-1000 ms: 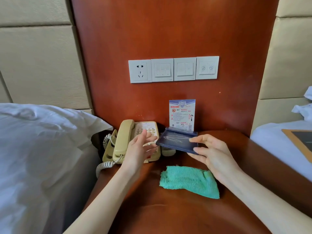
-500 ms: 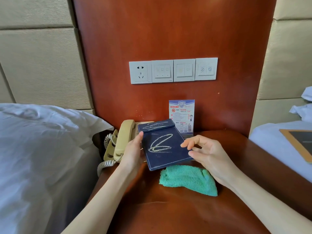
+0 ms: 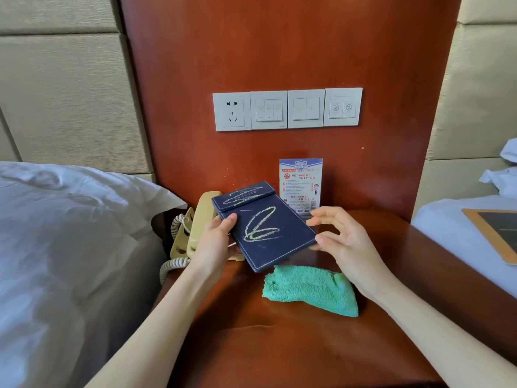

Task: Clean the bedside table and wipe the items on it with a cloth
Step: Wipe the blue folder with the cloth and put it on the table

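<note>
A reddish wooden desk stood between two white beds, backed by a matching wall panel carrying a row of white switches and a socket. The left hand gripped the left edge of a dark blue notepad holder, thumb on top, holding it tilted above the desk; yellowish chalk-like scribbles marked its cover. The right hand was released, fingers spread loosely, its thumb just at the holder's right corner. A green cloth lay crumpled on the desk below the holder. A beige telephone sat behind the left hand, and a printed notice card stood upright against the panel.
</note>
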`<action>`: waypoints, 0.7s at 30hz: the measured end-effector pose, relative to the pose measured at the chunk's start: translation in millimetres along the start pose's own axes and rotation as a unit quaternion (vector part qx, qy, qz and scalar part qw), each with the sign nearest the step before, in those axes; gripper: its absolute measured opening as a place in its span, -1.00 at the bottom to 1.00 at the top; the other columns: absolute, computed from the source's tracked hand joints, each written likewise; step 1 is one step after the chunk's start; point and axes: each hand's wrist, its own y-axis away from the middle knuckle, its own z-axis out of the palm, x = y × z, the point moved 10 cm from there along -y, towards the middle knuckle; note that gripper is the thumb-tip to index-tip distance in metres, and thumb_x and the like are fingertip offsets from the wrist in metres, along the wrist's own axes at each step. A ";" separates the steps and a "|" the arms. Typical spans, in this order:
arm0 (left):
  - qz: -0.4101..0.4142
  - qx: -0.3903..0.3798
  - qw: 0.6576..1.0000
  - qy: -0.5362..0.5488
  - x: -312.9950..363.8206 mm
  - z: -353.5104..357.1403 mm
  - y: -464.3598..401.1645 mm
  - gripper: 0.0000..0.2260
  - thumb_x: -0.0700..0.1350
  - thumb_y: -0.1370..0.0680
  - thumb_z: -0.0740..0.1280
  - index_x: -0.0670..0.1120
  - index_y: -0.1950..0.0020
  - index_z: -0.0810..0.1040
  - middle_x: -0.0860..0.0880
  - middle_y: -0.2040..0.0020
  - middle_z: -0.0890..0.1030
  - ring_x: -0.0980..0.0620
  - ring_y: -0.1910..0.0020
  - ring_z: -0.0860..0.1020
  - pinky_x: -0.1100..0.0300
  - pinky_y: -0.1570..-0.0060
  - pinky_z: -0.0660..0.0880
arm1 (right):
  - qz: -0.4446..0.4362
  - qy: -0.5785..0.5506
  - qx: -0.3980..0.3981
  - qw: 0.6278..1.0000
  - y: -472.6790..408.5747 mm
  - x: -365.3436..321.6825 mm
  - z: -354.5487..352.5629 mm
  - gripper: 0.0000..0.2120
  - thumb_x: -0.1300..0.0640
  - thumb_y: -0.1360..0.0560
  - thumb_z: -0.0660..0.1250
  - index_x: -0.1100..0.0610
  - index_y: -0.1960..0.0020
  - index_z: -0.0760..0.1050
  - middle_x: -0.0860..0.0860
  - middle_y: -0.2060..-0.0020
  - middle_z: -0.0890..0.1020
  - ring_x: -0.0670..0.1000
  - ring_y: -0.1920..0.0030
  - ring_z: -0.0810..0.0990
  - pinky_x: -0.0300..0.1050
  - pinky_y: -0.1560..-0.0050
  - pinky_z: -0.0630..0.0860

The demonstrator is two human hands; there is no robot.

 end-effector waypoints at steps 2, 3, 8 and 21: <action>0.005 0.045 0.999 0.021 2.1 -10.5 0.1 -0.78 -0.13 -0.66 0.16 -0.10 -0.25 0.50 -0.05 -0.03 0.67 0.00 0.07 0.65 0.00 0.08 0.61 | -0.017 0.075 -0.007 0.997 0.6 -1.9 2.4 -0.64 0.29 -0.54 0.27 -0.12 -0.18 0.38 -0.12 -0.13 0.53 -0.13 0.03 0.64 -0.24 -0.01 0.56; 0.009 0.063 0.997 0.034 3.8 -15.7 -0.5 -0.78 -0.13 -0.67 0.15 -0.12 -0.27 0.48 -0.08 -0.07 0.65 -0.06 0.03 0.65 -0.07 0.03 0.61 | -0.020 0.108 -0.017 0.994 1.1 -1.1 5.3 -0.64 0.22 -0.53 0.29 -0.16 -0.20 0.36 -0.17 -0.14 0.51 -0.17 0.01 0.62 -0.25 -0.03 0.54; 0.017 0.133 0.985 0.109 5.7 -40.5 -4.6 -0.85 -0.12 -0.68 0.13 -0.12 -0.14 0.45 -0.03 0.17 0.61 0.04 0.34 0.57 0.19 0.40 0.55 | -0.045 0.231 -0.139 0.962 9.7 5.9 33.0 -0.61 -0.18 -0.45 0.33 -0.39 -0.21 0.26 -0.40 -0.17 0.37 -0.35 -0.15 0.40 -0.31 -0.08 0.43; 0.012 0.139 0.986 0.093 -0.6 -39.3 -7.2 -0.81 -0.07 -0.68 0.11 -0.01 -0.02 0.52 -0.01 0.08 0.65 0.06 0.20 0.64 0.14 0.26 0.59 | 0.003 0.317 -0.214 0.924 16.9 31.5 40.5 -0.79 -0.08 -0.48 0.34 -0.26 -0.11 0.51 -0.36 -0.01 0.49 -0.24 -0.10 0.46 -0.29 0.01 0.49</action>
